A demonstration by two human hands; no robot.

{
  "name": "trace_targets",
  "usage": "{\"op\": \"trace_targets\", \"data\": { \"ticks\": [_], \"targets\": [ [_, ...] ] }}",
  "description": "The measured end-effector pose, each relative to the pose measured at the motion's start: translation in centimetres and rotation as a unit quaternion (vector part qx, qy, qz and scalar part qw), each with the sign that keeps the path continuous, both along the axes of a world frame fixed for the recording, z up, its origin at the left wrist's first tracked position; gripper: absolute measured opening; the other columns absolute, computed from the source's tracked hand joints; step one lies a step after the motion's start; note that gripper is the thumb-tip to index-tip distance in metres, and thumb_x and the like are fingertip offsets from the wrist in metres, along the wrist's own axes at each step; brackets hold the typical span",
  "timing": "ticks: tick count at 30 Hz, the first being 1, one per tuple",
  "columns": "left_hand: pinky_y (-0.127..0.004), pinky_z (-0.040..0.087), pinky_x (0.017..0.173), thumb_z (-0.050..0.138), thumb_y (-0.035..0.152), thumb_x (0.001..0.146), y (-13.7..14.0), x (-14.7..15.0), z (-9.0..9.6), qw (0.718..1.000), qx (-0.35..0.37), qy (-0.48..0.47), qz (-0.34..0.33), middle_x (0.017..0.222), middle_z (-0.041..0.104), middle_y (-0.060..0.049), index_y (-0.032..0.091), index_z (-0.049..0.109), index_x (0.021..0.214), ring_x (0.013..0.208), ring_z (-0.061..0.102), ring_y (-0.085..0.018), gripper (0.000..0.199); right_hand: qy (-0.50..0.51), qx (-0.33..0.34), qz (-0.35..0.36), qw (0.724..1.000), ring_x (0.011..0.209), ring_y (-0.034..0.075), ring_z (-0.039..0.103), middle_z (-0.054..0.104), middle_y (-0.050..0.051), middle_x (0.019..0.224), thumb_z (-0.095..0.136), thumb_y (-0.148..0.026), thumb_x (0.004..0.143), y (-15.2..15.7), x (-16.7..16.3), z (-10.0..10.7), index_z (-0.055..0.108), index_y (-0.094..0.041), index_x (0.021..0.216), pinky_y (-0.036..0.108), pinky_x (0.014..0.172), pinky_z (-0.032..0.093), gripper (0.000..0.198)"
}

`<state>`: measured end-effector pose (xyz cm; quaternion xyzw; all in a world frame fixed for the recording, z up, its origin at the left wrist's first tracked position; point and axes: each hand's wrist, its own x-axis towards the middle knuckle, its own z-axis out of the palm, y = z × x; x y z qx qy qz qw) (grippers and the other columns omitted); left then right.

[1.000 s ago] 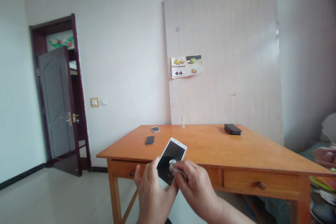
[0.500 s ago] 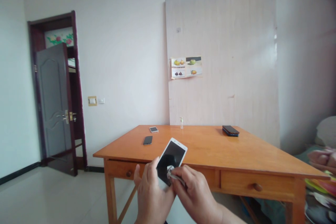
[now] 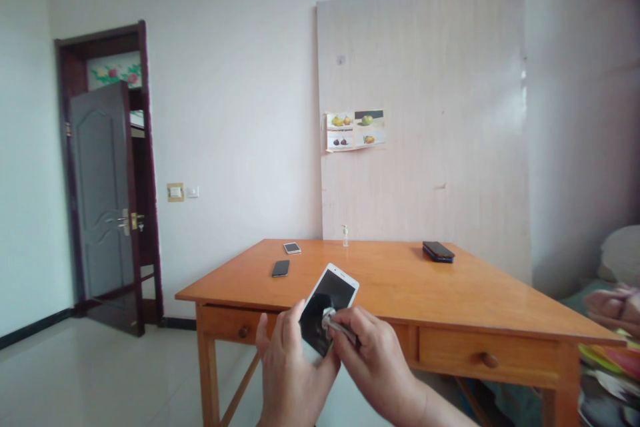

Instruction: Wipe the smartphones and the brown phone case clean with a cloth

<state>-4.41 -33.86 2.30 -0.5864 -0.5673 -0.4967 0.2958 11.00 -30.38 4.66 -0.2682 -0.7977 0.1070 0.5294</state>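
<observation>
A white smartphone with a dark screen is tilted in front of the table's near edge. My left hand is closed around its lower part, fingers along the left side and thumb at the lower right. My right hand pinches a crumpled whitish wipe, tissue or cloth, and presses it against the middle of the screen. Part of the wipe is hidden inside my right fingers.
On the wooden table lie a white phone, a dark phone and a stack of dark phones. A small clear pump bottle stands at the back edge. Mixed items are piled at the right.
My right hand has shifted slightly up and right with the wipe across the screen. My left hand keeps its hold on the phone.
</observation>
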Motion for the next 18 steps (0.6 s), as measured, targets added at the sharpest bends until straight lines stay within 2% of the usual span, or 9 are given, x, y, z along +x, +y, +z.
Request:
{"op": "trace_targets", "data": {
  "ticks": [5, 12, 18],
  "targets": [
    [-0.058, 0.021, 0.112, 0.068, 0.033, 0.071, 0.0, 0.0, 0.0, 1.000, -0.005, 0.015, -0.010, 0.109, 0.067, -0.012, 0.019, 0.044, 0.126, 0.101, 0.065, -0.028, 0.062, 0.075, -0.010, -0.108, 0.991, 0.063, 0.013, 0.060, 0.065, -0.001, 0.073, 0.054, -0.034, 0.091, 2.4, 0.9, 1.3, 0.062, -0.024, 0.089, 0.022, 0.060, 0.043, 0.013],
    [-0.057, 0.021, 0.113, 0.064, 0.027, 0.073, 0.1, 0.4, 0.0, 1.000, 0.006, 0.014, -0.003, 0.105, 0.068, -0.011, 0.019, 0.044, 0.126, 0.099, 0.066, -0.027, 0.057, -0.064, 0.068, -0.057, 0.994, 0.070, 0.015, 0.063, 0.067, 0.000, 0.077, 0.054, -0.024, 0.088, -0.4, 0.0, 0.4, 0.063, -0.024, 0.089, 0.023, 0.065, 0.042, 0.008],
    [-0.058, 0.021, 0.113, 0.066, 0.030, 0.070, -0.1, 0.6, 0.2, 1.000, 0.000, 0.028, 0.005, 0.106, 0.068, -0.012, 0.017, 0.045, 0.127, 0.098, 0.066, -0.028, 0.062, 0.013, 0.032, -0.163, 0.986, 0.071, 0.015, 0.065, 0.069, 0.001, 0.080, 0.053, -0.029, 0.091, 2.0, 1.1, 2.0, 0.063, -0.024, 0.093, 0.022, 0.063, 0.042, 0.012]
  ]
}}
